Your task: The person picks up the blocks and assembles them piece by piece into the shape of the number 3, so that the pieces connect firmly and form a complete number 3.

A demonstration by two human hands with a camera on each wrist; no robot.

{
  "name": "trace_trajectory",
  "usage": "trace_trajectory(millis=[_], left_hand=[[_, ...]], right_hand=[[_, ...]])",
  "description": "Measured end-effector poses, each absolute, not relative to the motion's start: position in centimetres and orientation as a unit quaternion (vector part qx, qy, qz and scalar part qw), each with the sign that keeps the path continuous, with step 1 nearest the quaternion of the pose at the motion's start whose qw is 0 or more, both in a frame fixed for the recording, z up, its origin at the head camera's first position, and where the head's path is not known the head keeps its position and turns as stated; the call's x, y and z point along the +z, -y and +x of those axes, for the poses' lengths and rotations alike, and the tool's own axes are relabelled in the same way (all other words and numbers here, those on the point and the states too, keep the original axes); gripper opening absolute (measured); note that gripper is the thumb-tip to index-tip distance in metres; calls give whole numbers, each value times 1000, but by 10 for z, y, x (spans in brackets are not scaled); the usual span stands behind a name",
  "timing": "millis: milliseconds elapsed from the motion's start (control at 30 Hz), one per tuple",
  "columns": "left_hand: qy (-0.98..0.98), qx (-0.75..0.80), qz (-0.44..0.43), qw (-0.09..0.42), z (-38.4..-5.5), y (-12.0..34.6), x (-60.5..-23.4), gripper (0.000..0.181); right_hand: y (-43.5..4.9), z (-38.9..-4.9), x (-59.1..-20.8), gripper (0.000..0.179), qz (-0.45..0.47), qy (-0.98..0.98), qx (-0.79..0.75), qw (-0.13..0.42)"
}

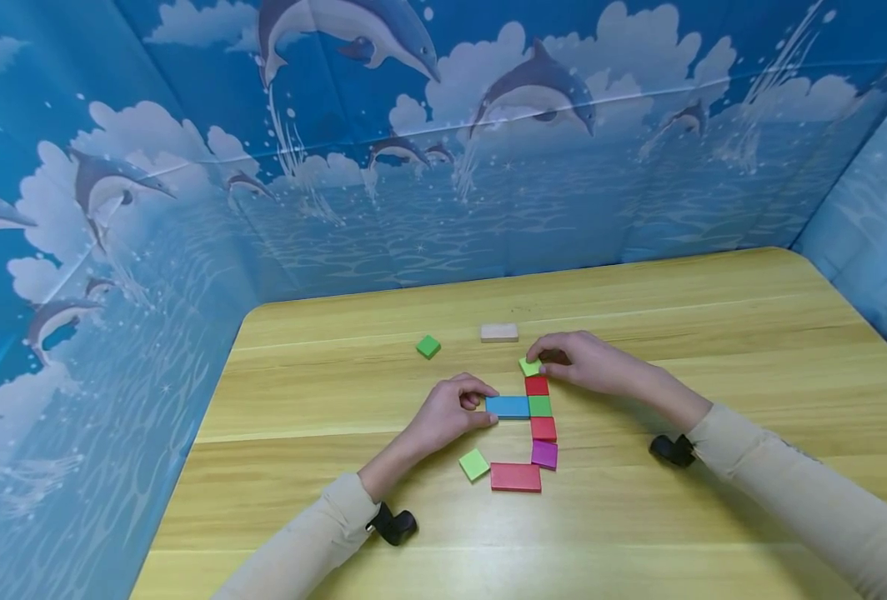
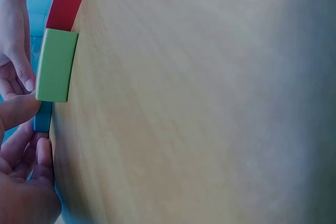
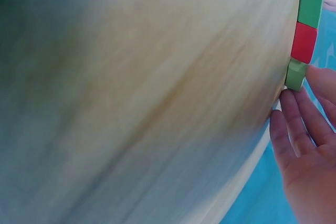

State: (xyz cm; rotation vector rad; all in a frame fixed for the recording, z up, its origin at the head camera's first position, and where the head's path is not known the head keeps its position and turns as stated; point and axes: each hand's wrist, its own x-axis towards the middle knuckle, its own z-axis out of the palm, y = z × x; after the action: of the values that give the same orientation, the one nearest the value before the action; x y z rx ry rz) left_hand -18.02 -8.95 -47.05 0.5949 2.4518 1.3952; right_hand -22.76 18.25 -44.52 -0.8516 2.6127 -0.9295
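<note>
My left hand [image 1: 447,414] pinches the left end of a blue rectangular block [image 1: 508,407] between thumb and fingers. The block's right end meets a green block [image 1: 539,406] in a column of small blocks. One red block [image 1: 537,386] lies above that green one, another red block [image 1: 543,428] below it, then a purple block [image 1: 544,454]. At the column's far end my right hand [image 1: 582,360] pinches a slightly turned light green block [image 1: 529,367]; in the right wrist view this light green block [image 3: 295,74] sits against the red one.
Near the column's lower end lies a long red block [image 1: 515,477], with a tilted light green block [image 1: 474,465] at its left. Farther back are a green block [image 1: 428,347] and a pale beige block [image 1: 499,333]. A dolphin-print curtain [image 1: 413,217] borders the wooden table [image 1: 714,333].
</note>
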Motion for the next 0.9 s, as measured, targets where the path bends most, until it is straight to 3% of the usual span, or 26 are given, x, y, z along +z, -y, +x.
trace_trajectory(millis=[633, 900], left_hand=[[-839, 490, 198, 132, -178, 89, -472, 25], [-839, 489, 201, 131, -179, 90, -471, 25]], right_hand=[[-184, -223, -442, 27, -283, -888, -343, 114], [-183, -213, -437, 29, -284, -895, -334, 81]])
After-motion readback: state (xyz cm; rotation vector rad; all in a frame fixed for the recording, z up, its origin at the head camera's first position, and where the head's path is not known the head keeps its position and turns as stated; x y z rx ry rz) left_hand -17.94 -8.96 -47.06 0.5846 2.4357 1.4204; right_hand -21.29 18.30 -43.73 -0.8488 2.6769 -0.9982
